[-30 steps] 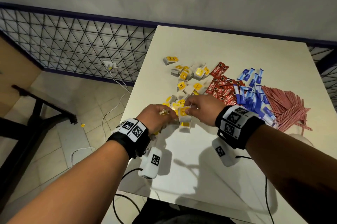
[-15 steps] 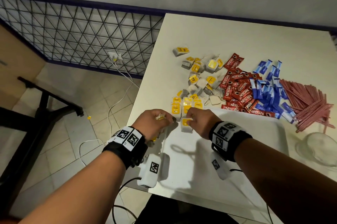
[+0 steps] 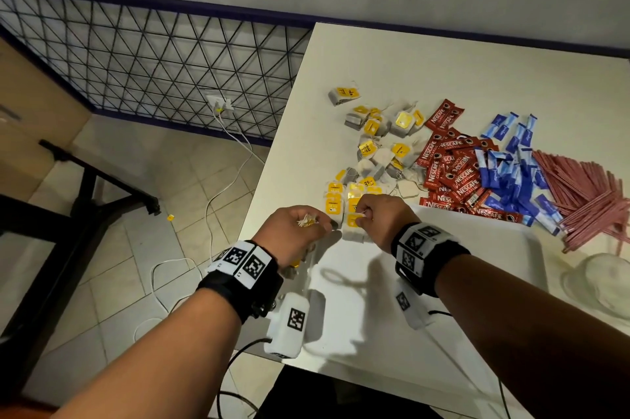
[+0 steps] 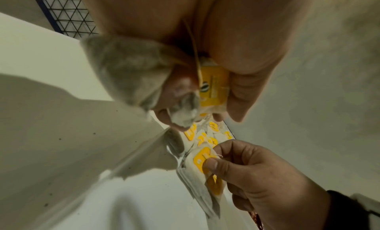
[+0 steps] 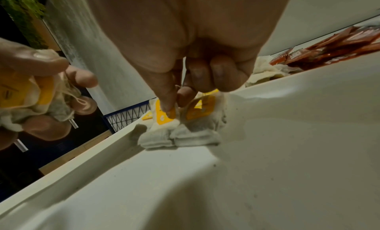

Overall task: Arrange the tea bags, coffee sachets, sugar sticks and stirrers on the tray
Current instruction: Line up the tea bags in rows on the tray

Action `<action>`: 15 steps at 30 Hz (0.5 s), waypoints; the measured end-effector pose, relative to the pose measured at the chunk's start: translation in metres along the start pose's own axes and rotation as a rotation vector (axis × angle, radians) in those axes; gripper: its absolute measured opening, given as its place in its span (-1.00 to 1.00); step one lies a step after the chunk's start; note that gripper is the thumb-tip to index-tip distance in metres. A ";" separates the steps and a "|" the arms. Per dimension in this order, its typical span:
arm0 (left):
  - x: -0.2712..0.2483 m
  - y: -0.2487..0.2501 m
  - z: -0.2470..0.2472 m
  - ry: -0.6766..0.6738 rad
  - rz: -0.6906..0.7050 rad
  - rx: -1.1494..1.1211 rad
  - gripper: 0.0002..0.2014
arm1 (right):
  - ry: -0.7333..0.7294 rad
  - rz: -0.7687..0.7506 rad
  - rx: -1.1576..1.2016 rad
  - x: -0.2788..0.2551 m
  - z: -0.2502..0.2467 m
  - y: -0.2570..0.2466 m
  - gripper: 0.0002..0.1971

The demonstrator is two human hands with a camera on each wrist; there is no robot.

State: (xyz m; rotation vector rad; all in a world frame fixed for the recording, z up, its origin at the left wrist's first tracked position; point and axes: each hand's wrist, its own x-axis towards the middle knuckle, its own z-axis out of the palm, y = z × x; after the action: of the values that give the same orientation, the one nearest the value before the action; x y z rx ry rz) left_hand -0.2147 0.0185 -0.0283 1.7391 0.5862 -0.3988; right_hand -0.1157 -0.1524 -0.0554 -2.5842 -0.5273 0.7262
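Tea bag [image 5: 164, 118] under right hand [image 3: 378, 217]

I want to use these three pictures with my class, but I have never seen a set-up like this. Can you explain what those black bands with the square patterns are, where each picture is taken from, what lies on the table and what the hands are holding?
No machine here: a person works with bare hands. The black wristbands with square printed markers carry small cameras. The wide picture comes from a camera on the person's head, looking down; the other two come from the wrists, looking along the fingers.

On the white table lie loose yellow-tagged tea bags, red Nescafe coffee sachets, blue sugar sticks and pink stirrers. Nearer the person sits a white tray, with a few tea bags lined up at its far left corner.

The left hand grips a bunch of tea bags. The right hand pinches the tag of one tea bag in the tray.
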 end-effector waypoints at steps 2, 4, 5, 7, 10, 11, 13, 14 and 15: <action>0.001 -0.001 0.002 0.011 -0.015 -0.018 -0.96 | 0.014 0.007 0.001 0.003 0.002 0.001 -0.79; 0.002 -0.002 0.003 0.002 -0.026 -0.031 -0.96 | 0.024 0.039 0.008 0.006 0.004 0.002 -0.80; 0.003 -0.003 0.004 -0.007 -0.028 -0.035 -0.96 | 0.026 0.053 -0.001 0.007 0.006 0.003 -0.79; 0.005 -0.005 0.004 -0.008 -0.026 -0.068 -0.95 | 0.036 0.056 -0.044 0.009 0.007 0.004 -0.75; 0.009 -0.006 0.007 0.059 -0.055 -0.267 -0.87 | 0.164 -0.052 0.023 0.003 0.002 0.000 -0.74; 0.011 -0.005 0.007 0.099 -0.092 -0.376 -0.86 | 0.229 -0.150 0.086 -0.002 -0.001 -0.005 -0.78; 0.016 -0.005 0.007 0.153 -0.177 -0.586 -0.93 | 0.279 -0.381 0.202 -0.013 -0.009 -0.021 -0.87; 0.019 -0.004 0.008 0.153 -0.200 -0.652 -0.89 | 0.257 -0.478 0.226 -0.018 -0.011 -0.029 -0.90; 0.023 -0.006 0.008 0.144 -0.210 -0.679 -0.84 | 0.216 -0.543 0.226 -0.022 -0.012 -0.036 -0.90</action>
State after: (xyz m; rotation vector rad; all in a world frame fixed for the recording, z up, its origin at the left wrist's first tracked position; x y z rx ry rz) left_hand -0.1992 0.0157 -0.0473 1.0627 0.8927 -0.1834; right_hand -0.1358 -0.1351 -0.0199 -2.1283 -0.9591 0.2956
